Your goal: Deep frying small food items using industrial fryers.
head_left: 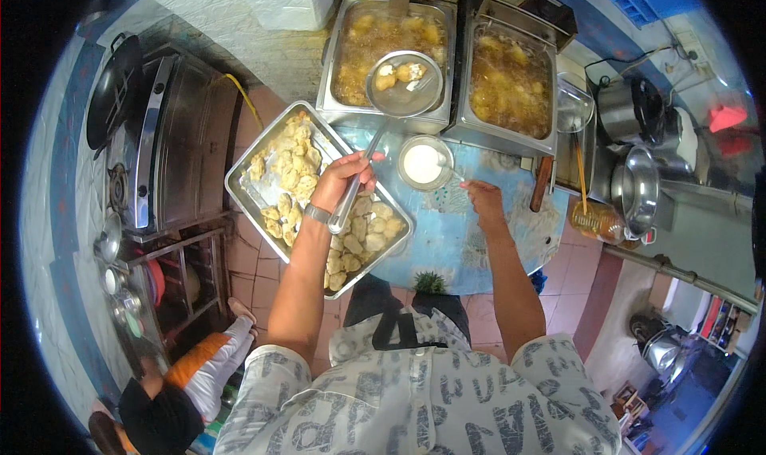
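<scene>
My left hand (343, 182) is closed round the long metal handle of a round, shallow skimmer (407, 104). The skimmer's pan is over the near part of the left deep fryer, carrying a few fried pieces (386, 78) with white patches on them. My right hand (484, 201) pinches the thin handle of a small spoon (452, 170), which reaches into a bowl (404, 179). White stuff (420, 164) fills much of that bowl; whether it is powder or paste I cannot tell. Under my left forearm lies a metal tray (258, 240) of battered pieces, browner and paler ones apart.
Two deep fryers (383, 114) (504, 138) with bubbling oil stand at the far edge of the blue table (471, 252). A wooden-handled tool (541, 185) lies at right, near metal pots (636, 190) and a tipped plastic jar (598, 220). A stove (171, 136) and another person (195, 375) are at left.
</scene>
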Available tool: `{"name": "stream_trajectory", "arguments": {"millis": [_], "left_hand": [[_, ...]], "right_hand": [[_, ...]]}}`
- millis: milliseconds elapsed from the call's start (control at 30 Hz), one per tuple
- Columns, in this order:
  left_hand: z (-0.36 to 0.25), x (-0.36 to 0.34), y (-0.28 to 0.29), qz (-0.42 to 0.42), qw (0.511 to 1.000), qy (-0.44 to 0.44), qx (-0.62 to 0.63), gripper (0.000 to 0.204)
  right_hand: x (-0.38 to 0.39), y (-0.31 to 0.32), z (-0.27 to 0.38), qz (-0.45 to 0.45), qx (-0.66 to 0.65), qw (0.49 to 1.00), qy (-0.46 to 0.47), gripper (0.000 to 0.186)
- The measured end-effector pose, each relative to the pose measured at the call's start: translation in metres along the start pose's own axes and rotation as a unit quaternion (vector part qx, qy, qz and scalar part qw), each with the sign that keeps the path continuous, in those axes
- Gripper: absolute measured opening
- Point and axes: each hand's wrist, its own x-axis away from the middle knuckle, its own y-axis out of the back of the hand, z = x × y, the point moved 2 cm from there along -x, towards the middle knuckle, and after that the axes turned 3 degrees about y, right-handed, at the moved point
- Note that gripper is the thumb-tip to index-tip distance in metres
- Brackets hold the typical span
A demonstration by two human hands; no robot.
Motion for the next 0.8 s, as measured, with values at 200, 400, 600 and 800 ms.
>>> {"name": "stream_trajectory", "arguments": {"millis": [200,400,600,800], "left_hand": [[-0.006,-0.005,-0.004,0.012,1.0,-0.002,0.002,0.032],[-0.007,-0.007,-0.007,0.015,0.999,-0.002,0.04,0.033],[-0.012,-0.007,-0.011,0.018,0.998,0.006,0.067,0.033],[-0.011,-0.01,-0.007,0.028,0.996,-0.001,0.079,0.033]], "right_hand": [[0.008,0.012,0.136,0.047,-0.06,0.99,0.12,0.02],[-0.03,-0.033,0.201,-0.034,0.109,0.963,0.244,0.028],[-0.048,-0.047,0.21,-0.094,0.211,0.929,0.29,0.025],[-0.056,-0.045,0.207,-0.113,0.222,0.923,0.293,0.023]]}}
